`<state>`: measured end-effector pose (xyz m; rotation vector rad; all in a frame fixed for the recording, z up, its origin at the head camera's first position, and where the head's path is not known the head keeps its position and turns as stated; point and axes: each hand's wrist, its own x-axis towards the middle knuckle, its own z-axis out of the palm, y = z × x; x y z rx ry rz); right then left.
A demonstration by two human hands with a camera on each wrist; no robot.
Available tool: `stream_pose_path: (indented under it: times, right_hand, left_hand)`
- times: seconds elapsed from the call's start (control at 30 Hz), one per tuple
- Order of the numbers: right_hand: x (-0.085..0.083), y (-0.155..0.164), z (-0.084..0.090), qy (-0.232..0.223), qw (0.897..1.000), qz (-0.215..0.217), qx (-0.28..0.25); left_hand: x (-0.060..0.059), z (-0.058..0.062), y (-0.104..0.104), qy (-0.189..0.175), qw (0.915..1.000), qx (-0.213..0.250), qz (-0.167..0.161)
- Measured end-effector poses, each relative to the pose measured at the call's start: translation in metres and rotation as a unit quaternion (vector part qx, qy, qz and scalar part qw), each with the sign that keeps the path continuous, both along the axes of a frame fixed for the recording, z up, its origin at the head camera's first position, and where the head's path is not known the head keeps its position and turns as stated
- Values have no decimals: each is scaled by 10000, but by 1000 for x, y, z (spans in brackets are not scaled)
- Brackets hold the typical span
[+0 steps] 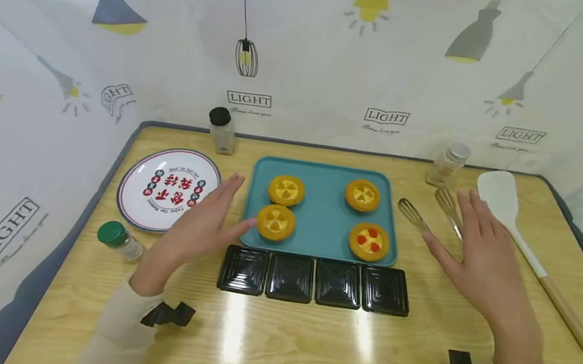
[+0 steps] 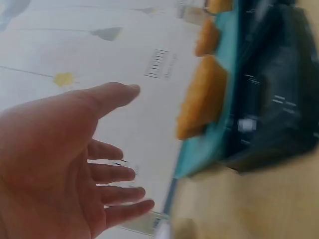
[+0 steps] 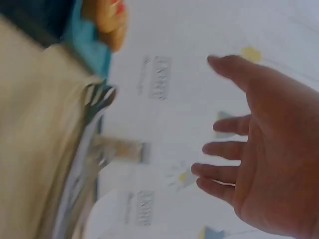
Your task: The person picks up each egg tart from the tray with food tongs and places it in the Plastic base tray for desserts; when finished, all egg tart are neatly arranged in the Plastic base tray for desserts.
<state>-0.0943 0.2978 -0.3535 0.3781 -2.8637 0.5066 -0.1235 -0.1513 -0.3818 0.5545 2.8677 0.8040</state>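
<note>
A pale wooden worktop hemmed by lamp-print curtains carries a teal tray of four tarts. The left hand hovers with its grip spread flat and empty, thumb tip just beside the near-left tart, which lies to its right. The right hand, equally spread and empty, hangs over the steel tongs, whose long axis runs diagonally under its fingers

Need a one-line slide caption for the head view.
Open left hand and right hand hover beside a teal tray of four tarts, above four black containers.
</note>
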Motion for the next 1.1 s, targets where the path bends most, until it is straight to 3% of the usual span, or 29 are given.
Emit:
stream_pose_path:
  times: [0.17, 0.3, 0.4, 0.57, 0.73, 1.1]
  right_hand:
    - [8, 32, -27, -558, 9963, -588, -284]
    - [16, 48, -46, -1352, 9851, -1026, -284]
    - [19, 55, -56, -1745, 9774, -1131, -391]
    - [17, 60, -66, -1890, 9744, -1095, -531]
    - [13, 66, -72, -1632, 9795, -1130, -330]
    - [11, 66, -70, -1413, 9802, -1170, -748]
  left_hand:
    - [-3, -34, -11, -467, 9956, 806, -51]
    - [-8, -59, -17, -417, 9935, 1045, -149]
    - [-9, -71, -20, -340, 9937, 1060, -165]
    - [-9, -79, -25, -249, 9933, 1114, -164]
    - [-11, -82, -26, -206, 9933, 1109, -250]
    - [-10, -85, -27, -345, 9936, 1060, -158]
